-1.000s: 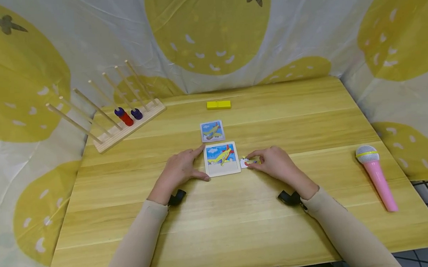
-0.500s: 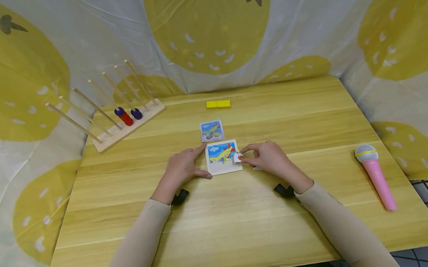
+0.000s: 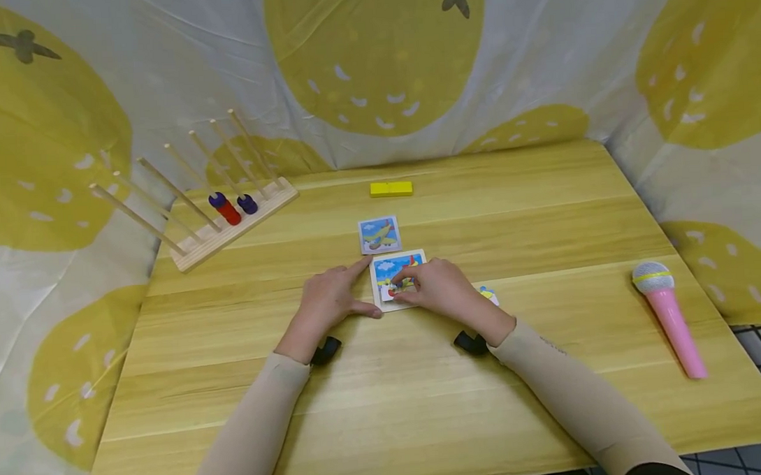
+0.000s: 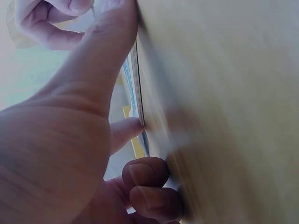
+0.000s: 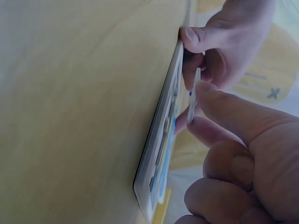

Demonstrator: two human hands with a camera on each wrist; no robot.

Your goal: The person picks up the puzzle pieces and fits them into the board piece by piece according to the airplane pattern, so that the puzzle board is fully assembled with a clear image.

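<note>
A jigsaw puzzle board (image 3: 375,288) with a pale frame and an airplane picture lies flat at mid-table. My left hand (image 3: 330,299) rests along its left side, the index finger by the far corner and the extended thumb at the near one. Between thumb and index finger, my right hand (image 3: 444,290) pinches a puzzle piece (image 5: 195,95), tilted and raised just over the board's lower left part. That hand covers much of the board's right half in the head view. One more puzzle piece (image 3: 489,295) lies on the table, partly hidden behind the right wrist.
Beyond the board lies a card (image 3: 380,235) with an airplane picture, and farther back a yellow block (image 3: 391,189). A wooden peg rack (image 3: 235,228) with a few red and purple rings stands at back left. To the right lies a pink toy microphone (image 3: 673,325).
My right hand has lifted a puzzle piece from beside the board and carried it left over the board. The other loose piece has come into view. My left hand stays at the board.
</note>
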